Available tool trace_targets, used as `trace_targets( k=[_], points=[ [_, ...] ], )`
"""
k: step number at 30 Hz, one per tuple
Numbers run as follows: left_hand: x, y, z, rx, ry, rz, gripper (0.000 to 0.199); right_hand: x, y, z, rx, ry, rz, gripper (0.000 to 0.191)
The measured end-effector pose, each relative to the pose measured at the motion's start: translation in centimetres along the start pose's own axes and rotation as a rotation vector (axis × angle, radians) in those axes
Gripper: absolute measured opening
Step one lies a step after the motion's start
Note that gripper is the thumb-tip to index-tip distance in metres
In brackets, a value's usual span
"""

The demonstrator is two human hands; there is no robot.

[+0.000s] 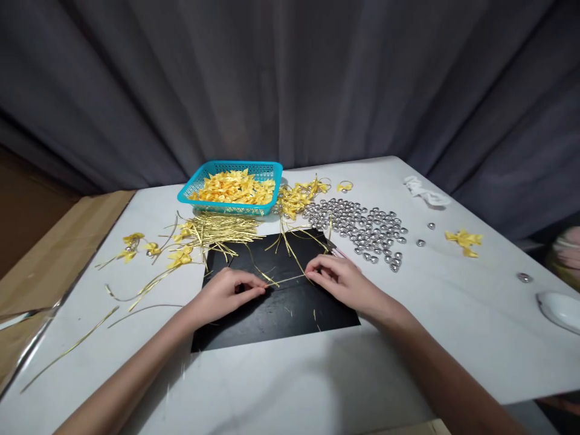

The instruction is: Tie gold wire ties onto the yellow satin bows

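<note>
A thin gold cord (286, 280) stretches nearly straight between my two hands, just above a black mat (281, 314). My left hand (229, 290) pinches its left end between thumb and fingertips. At the other end, my right hand (338, 279) pinches it with the fingers curled. Loose gold strands lie on the mat's far edge, some close to my right fingertips. Beyond the mat lies a pile of cut gold cords (224, 229). Behind my right hand spreads a heap of silver heart-shaped beads (357, 220).
A blue basket (185, 194) full of yellow ribbon bows stands at the back. More yellow bows (296, 198) lie beside it, with others at left (181, 257) and right (464, 241). A white dish (562, 311) sits at the right edge, crumpled white material (426, 192) farther back. Cardboard (77, 241) borders the left.
</note>
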State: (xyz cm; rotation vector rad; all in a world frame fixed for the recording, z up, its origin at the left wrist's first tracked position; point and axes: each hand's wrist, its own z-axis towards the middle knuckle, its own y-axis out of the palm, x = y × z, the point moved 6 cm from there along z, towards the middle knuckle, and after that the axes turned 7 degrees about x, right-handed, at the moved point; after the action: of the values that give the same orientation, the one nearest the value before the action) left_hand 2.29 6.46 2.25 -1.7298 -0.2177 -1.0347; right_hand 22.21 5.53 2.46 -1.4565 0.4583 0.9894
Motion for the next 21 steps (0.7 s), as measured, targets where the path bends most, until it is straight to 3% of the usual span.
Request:
trace_targets(
  k=[15,21],
  points=[
    [-0.8,-0.2,-0.7,0.001,-0.025,0.038,0.025,0.5,-0.1,0.0,0.009,-0.011,-0.051,0.014],
    [-1.0,-0.7,-2.1,0.039,-0.067,-0.067,0.024,0.1,0.6,0.0,0.006,-0.010,-0.067,0.015]
  ],
)
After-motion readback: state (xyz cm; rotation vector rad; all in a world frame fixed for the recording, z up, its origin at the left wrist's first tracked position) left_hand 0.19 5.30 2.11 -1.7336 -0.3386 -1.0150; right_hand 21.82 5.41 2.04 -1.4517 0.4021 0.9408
